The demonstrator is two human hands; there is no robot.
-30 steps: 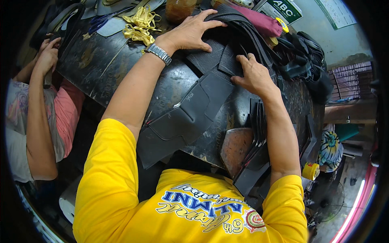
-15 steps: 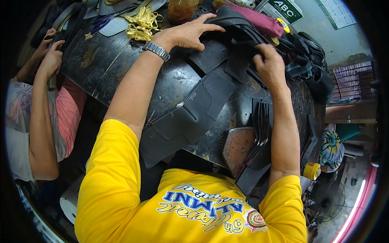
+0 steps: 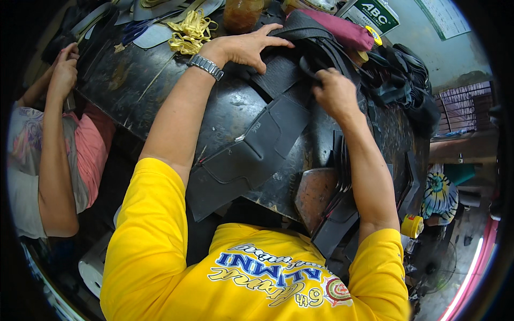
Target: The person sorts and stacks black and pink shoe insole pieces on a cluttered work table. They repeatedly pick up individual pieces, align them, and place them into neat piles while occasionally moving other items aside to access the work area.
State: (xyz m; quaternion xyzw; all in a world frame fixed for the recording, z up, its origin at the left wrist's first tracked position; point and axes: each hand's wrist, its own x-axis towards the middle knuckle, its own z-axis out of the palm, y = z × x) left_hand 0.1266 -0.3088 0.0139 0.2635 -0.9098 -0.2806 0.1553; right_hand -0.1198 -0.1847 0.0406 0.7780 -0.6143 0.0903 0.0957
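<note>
1. Dark, scuffed workbench top [image 3: 134, 80] fills the middle of the view, seen from above the head of a person in a yellow shirt [image 3: 160, 257] whose two bare forearms reach forward across it.
2. Flat black cut pieces [image 3: 251, 155], like rubber or leather panels, lie overlapping on the bench just in front of the person; a heap of black straps [image 3: 321, 43] sits at the far side, where both hands meet.
3. Left hand [image 3: 243, 48], with a metal wristwatch [image 3: 205, 66] at the wrist, rests palm down on the near edge of the heap, fingers spread and flat, pinning it.
4. Right hand [image 3: 334, 93] curls around one of the straps, fingers closed on it; the fingertips are hidden under the hand, so the exact grip cannot be told.
5. Judging from this, the step in hand is pulling or sorting one piece out of the heap while the other hand steadies it. The next move calls for a firm hold and a clean pull, so that neighbouring straps do not drag along.
6. Beside the right forearm stands a row of thin black pieces on edge [image 3: 340, 160], close enough to be knocked by the elbow.
7. Further off lie a bundle of yellow bands [image 3: 190, 32], a brownish jar [image 3: 241, 13] and a maroon pouch [image 3: 342, 29].
8. At the far left a second person [image 3: 53, 150] in a pink and grey top sits by the bench, one hand raised to its edge, well apart from the heap.
</note>
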